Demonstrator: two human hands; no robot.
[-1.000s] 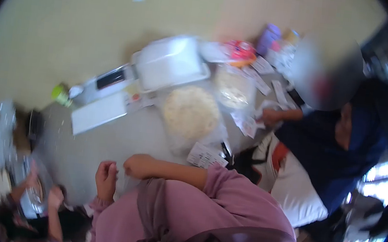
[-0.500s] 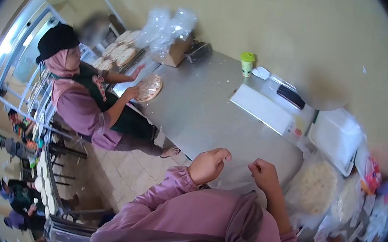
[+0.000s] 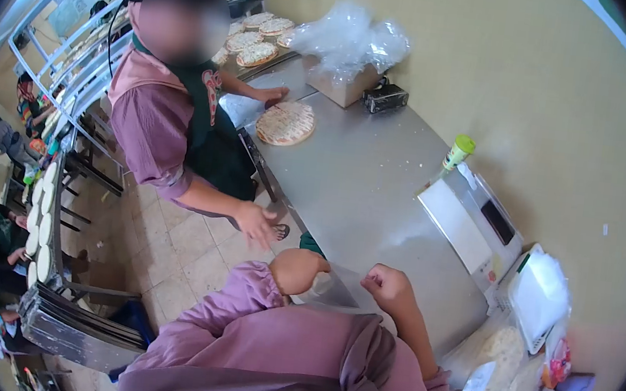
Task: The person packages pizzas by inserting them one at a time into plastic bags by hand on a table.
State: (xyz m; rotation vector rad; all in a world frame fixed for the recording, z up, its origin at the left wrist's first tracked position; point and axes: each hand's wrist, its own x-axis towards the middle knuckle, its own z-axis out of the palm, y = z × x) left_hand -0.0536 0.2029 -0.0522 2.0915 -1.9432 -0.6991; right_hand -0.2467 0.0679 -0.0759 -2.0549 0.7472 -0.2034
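Near my body at the table's front edge, my left hand and my right hand hold a clear plastic bag between them. The fingers of both hands are closed on its sides. Beyond them, a co-worker in a dark apron stands at the left side of the table. One of the co-worker's hands is spread near my left hand, the other is beside a topped pizza on the metal table.
A scale, a green-lidded cup and white trays stand along the wall side. Bagged pizza bases lie at the right. A cardboard box with plastic bags and several pizzas are at the far end.
The view has swung left, bringing the co-worker and floor closer into view. The co-worker has taken one hand off the pizza and reaches it toward my left hand. The plastic between my hands now shows clearly.
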